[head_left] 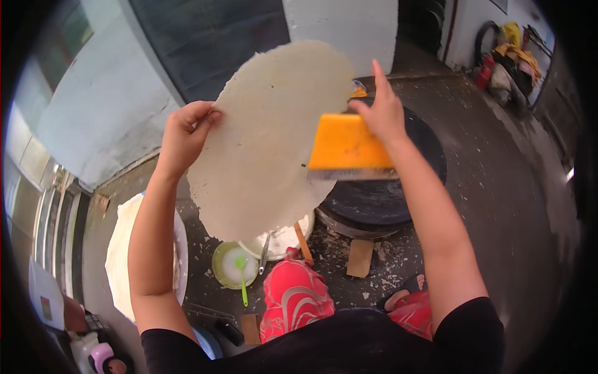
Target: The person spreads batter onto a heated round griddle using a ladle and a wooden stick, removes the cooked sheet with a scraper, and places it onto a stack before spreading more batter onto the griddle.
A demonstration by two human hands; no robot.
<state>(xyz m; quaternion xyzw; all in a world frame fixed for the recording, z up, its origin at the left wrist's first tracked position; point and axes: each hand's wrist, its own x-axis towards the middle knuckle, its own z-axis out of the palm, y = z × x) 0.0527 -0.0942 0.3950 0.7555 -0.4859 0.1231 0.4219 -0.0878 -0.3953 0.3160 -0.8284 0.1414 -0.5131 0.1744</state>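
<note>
One pale sheet [268, 143], pinched at its rim.
My left hand [187, 136] nips it between thumb and fingers; my right hand [384, 116] holds an orange scraper [344, 142], thumb and forefinger spread. Thin, roundish, ragged-edged, it hangs left of the black plate [377, 202].

The sheet [268, 149] hid part of the griddle [374, 201] behind it and of the tub [250, 250] below it. Right of the sheet, the lower edge of the orange tool [349, 143] was blurred, and some fingers of the right hand [385, 117] were out of sight. Left below the sheet, a forearm [156, 230] partly covered the pale pile [121, 249]. Specks [304, 165] on the sheet were too small to identify.
</note>
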